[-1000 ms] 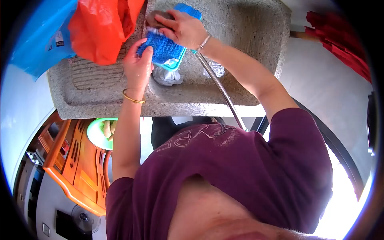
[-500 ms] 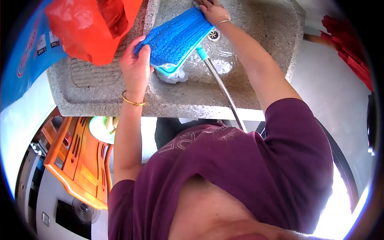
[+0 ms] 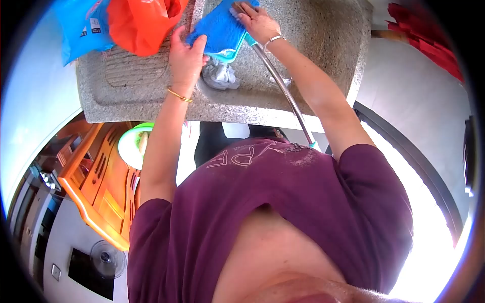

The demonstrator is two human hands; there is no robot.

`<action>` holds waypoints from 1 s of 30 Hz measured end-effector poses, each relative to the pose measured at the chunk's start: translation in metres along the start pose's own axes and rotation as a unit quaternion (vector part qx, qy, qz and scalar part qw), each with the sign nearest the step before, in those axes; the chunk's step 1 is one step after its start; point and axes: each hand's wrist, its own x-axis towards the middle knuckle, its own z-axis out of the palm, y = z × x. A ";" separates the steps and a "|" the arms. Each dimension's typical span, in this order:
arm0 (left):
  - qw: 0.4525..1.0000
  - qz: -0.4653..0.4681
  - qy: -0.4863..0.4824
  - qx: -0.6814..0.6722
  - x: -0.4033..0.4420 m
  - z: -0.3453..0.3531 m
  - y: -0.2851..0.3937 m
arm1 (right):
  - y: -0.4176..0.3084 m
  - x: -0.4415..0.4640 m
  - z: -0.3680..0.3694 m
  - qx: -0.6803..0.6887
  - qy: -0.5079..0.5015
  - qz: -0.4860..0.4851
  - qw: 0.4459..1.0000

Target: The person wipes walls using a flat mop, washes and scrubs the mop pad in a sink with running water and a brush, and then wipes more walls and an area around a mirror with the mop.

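Note:
A flat mop with a bright blue fluffy pad (image 3: pixel 216 26) lies pad up over the stone sink (image 3: pixel 151 112). Its metal pole (image 3: pixel 284 89) slants down over the sink's front edge towards my body. My left hand (image 3: pixel 186 59) grips the near left corner of the mop head, thumb on top and the other fingers partly hidden beneath. My right hand (image 3: pixel 260 25) is closed on a wooden scrub brush (image 3: pixel 243 7), which rests against the pad's far right part. Below the mop head, a crumpled grey-white cloth or bag (image 3: pixel 221 76) sits in the basin.
Red (image 3: pixel 144 25) and blue (image 3: pixel 83 28) plastic bags stand at the sink's left, by its ribbed washboard (image 3: pixel 135 69). Behind my left arm are an orange wooden chair (image 3: pixel 103 187) and a green-rimmed bowl (image 3: pixel 132 146). Red cloth (image 3: pixel 424 35) hangs at right.
The view has shifted, so the sink and mop sit higher in the picture. My right hand and the brush have moved from the pad's far edge onto its surface. My left hand keeps its hold.

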 end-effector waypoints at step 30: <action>0.827 -0.358 0.045 -0.432 -0.029 0.053 -0.085 | -0.048 -0.052 -0.018 -0.032 -0.108 -0.115 0.987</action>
